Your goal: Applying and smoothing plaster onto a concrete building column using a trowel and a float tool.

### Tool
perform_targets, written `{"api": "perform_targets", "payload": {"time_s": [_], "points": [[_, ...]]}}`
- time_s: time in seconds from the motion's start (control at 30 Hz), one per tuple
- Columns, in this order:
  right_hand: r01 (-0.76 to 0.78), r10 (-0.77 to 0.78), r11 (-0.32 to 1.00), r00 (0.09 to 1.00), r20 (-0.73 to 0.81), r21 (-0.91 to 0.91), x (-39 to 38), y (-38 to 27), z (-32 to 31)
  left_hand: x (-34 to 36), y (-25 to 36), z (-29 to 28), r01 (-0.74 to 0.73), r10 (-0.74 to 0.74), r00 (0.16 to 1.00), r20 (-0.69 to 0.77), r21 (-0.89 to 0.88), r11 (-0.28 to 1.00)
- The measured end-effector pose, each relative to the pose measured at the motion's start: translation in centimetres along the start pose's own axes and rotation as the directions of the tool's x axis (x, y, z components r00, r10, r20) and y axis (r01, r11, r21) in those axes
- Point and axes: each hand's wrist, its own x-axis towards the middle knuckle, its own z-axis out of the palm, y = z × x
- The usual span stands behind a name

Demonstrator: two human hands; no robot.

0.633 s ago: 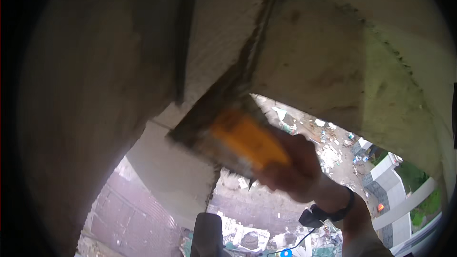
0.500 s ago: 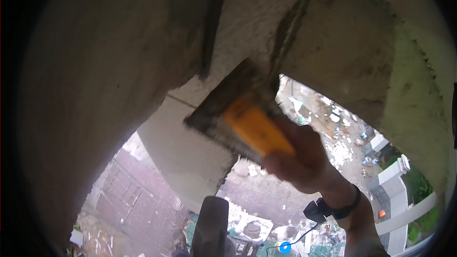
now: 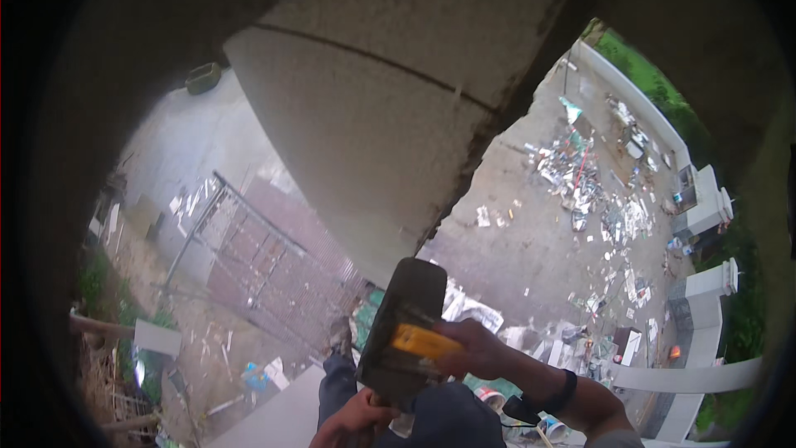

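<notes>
Grey and rough, a big plaster wall slab (image 3: 365,116) fills the top of the head view, with a thin line cut across it. Low in the middle, the right hand (image 3: 473,348) has its fingers (image 3: 452,333) wrapped tight around the yellow handle (image 3: 423,342) of a flat dark trowel (image 3: 402,328). The trowel stands on its edge, just under the bottom tip of the wall slab and not touching it. The left hand (image 3: 352,421) is right below the trowel, with its fingers curled near the bottom edge; I cannot tell if they hold anything. A black wristband (image 3: 564,394) sits on the right wrist. Dark trousers (image 3: 439,419) show under both hands. Far below lies a dusty yard (image 3: 531,232) with lots of scattered scraps (image 3: 589,174), a white low wall (image 3: 630,99) and a metal fence frame (image 3: 249,232) on the left.
</notes>
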Motion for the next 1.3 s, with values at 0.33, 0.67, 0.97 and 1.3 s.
{"api": "perform_targets", "payload": {"time_s": [0.33, 0.67, 0.97, 1.3], "points": [[-0.375, 0.385, 0.921, 0.845, -0.372, 0.101, -4.7, 12.6, 0.6, 0.3, -1.4, 0.1, -0.163, 0.123, 0.985, -0.118, -0.450, 0.878], [-0.411, 0.153, 0.823, 0.825, -0.544, -0.391, 2.5, 17.8, 9.6, 4.5, -5.5, -0.6, -0.219, 0.113, 0.953, -0.281, -0.382, 0.898], [0.126, -0.679, 0.274, 0.728, -0.099, -0.953, 3.5, 1.4, 2.7, 2.6, -4.1, -4.1, -0.305, 0.151, 0.825, -0.544, -0.204, 0.930], [-0.311, -0.950, -0.171, 0.305, 0.072, -0.935, 4.1, -20.3, -1.9, 1.8, -5.6, -4.8, -0.345, 0.147, 0.823, -0.548, -0.278, 0.897]]}}
